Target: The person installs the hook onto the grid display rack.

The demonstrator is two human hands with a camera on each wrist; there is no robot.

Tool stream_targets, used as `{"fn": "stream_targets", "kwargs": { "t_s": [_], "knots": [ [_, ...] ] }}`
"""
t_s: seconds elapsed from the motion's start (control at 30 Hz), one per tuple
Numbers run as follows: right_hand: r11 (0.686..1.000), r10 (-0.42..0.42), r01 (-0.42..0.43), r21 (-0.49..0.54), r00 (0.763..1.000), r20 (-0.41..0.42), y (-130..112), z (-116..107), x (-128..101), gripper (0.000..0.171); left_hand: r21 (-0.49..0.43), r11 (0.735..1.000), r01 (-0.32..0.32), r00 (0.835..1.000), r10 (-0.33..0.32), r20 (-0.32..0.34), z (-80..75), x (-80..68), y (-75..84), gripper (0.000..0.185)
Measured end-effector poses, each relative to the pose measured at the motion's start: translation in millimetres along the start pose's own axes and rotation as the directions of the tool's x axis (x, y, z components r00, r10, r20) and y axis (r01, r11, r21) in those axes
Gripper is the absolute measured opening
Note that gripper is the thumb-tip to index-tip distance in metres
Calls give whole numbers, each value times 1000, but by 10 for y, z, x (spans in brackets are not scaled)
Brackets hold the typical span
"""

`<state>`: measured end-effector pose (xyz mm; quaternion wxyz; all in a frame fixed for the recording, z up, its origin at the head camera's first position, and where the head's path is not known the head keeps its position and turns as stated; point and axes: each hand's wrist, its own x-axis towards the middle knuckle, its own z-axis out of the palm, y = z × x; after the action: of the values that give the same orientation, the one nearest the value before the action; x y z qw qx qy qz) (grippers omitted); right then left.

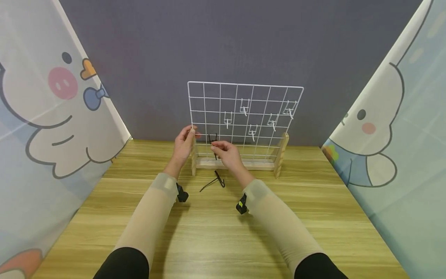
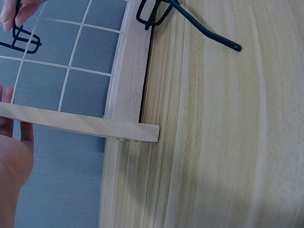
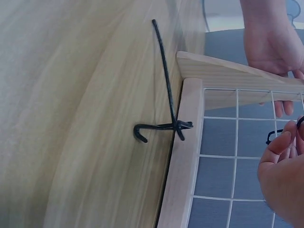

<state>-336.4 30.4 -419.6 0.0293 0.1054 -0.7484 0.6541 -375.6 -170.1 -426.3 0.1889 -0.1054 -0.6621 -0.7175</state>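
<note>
At the centre of the head view a white wire grid panel stands upright in a wooden base on the table, with five white hooks hung across its upper right part. The left hand grips the panel's left edge with its fingers curled round the wire, while the right hand pinches a black hook against the grid's lower left squares. Another black hook lies loose on the table just in front of the base, between the two forearms.
</note>
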Motion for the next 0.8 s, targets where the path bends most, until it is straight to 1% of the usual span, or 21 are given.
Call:
{"fn": "stream_targets", "kwargs": {
  "t_s": [0.17,0.4,0.5,0.63,0.8],
  "knots": [
    [1000,-5,5,11,1000,-7,20,2,17,25,40,999,19,1000,-20,22,-15,-1,19,35],
    [1000,9,-9,-1,1000,-3,50,-3,36,24,38,999,36,999,-36,24,-14,1,16,37],
    [1000,4,-4,25,1000,-2,40,-6,47,25,40,998,49,999,-50,16,-11,13,15,37],
    [999,7,-7,52,1000,4,9,3,51,28,27,998,50,999,-50,-5,-4,20,13,37],
    [998,23,-23,55,1000,9,0,31,48,29,21,999,42,999,-42,-8,-4,7,5,40]
  ]
}}
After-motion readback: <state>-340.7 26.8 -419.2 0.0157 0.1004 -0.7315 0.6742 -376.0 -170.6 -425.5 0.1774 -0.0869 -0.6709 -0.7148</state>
